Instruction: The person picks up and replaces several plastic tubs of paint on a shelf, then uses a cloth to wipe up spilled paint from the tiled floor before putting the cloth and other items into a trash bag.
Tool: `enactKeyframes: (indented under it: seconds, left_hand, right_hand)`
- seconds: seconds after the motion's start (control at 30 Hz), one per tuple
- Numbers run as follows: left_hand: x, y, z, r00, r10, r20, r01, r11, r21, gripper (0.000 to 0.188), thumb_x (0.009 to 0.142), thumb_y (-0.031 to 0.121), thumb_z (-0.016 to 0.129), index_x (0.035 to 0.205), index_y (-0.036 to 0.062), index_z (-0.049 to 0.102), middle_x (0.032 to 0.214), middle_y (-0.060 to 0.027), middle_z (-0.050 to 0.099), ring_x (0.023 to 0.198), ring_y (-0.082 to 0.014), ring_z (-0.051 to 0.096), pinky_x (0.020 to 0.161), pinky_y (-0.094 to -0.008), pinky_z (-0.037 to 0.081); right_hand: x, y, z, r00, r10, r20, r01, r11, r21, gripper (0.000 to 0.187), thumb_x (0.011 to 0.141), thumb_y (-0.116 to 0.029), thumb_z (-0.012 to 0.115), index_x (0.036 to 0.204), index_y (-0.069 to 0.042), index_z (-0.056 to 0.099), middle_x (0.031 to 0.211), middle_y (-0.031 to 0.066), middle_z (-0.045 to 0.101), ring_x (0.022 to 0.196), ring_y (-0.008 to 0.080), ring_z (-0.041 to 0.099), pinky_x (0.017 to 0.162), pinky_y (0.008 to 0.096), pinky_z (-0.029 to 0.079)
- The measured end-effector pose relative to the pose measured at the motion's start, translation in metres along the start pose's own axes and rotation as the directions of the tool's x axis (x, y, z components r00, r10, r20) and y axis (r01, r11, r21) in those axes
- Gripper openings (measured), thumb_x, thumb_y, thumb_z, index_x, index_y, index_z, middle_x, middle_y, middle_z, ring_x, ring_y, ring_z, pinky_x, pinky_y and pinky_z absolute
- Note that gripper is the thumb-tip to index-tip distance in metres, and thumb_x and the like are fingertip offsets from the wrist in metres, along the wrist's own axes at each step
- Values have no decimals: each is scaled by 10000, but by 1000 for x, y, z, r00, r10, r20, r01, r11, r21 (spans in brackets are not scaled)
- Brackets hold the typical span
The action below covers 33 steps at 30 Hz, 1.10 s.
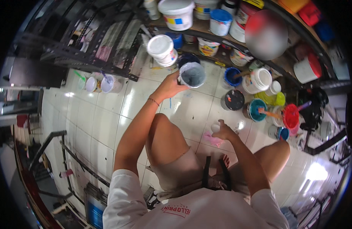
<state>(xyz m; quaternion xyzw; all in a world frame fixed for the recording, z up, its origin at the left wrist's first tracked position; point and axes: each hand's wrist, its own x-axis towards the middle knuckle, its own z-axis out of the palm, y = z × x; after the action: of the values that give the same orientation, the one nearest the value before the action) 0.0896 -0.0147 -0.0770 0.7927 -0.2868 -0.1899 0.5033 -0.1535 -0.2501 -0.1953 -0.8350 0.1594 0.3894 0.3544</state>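
Note:
My left hand [170, 87] is closed on the side of a paint tub [192, 75] whose open mouth shows grey inside. It holds the tub tilted toward me, above the tiled floor and in front of the shelf. Low between my knees is my right hand [224, 131], thumb and forefinger spread apart. Beside its fingertips is a small whitish shape [215, 128], too unclear to name; I cannot tell whether they touch. Just below lies something pink and crumpled [213, 139]. A dark-topped tub [232, 100] stands on the floor beyond my right hand.
Paint tubs crowd the shelf [210, 38] ahead. To the right stand a teal paint tub [257, 110] with a stick in it, a red one [291, 116] and a white-lidded bucket [257, 81]. Several white tubs [110, 83] line the left, near a black metal rack [95, 63].

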Motion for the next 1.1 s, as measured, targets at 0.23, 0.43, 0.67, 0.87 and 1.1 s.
enactKeyframes:
  seconds: [0.23,0.43,0.67,0.87,1.1]
  left_hand:
    - [-73,-123,-73,820,-470,-327,418,882,-219,484,739,167,739,1157,38,533,994,-74,637,727,-138,606,648,-265,502]
    - [-74,-230,-69,625,-590,-511,267,776,-571,425,761,175,725,1113,84,506,955,-34,623,676,-114,606,531,-241,498]
    - [-10,-284,-55,584,-604,-543,36,687,-726,462,770,143,725,1145,74,465,1023,-66,608,713,-164,631,586,-290,532]
    - [21,-301,-62,614,-569,-547,-23,680,-733,506,800,157,707,1208,76,420,1064,-70,601,800,-187,641,659,-309,538]
    - [42,-323,-71,551,-574,-606,-53,700,-712,555,804,212,714,1242,62,409,1133,-81,577,951,-176,593,791,-340,493]
  right_hand:
    - [11,15,40,996,-87,25,82,984,157,1057,586,-362,785,1380,25,204,1294,307,453,1161,369,518,977,369,418]
    - [11,20,45,993,-113,23,104,967,234,1061,633,-324,819,1377,60,167,1320,290,409,1222,332,452,993,358,390]
    - [-34,-9,34,998,-65,1,60,923,380,966,697,-244,789,1376,42,165,1212,238,488,1132,310,507,929,381,438]
    - [-49,-13,34,995,68,75,-87,953,289,956,724,-202,770,1386,20,117,1226,235,494,1145,311,503,961,390,417]
    - [-51,-20,33,992,65,109,-91,963,255,978,731,-207,761,1395,14,78,1250,240,479,1167,316,491,972,399,411]
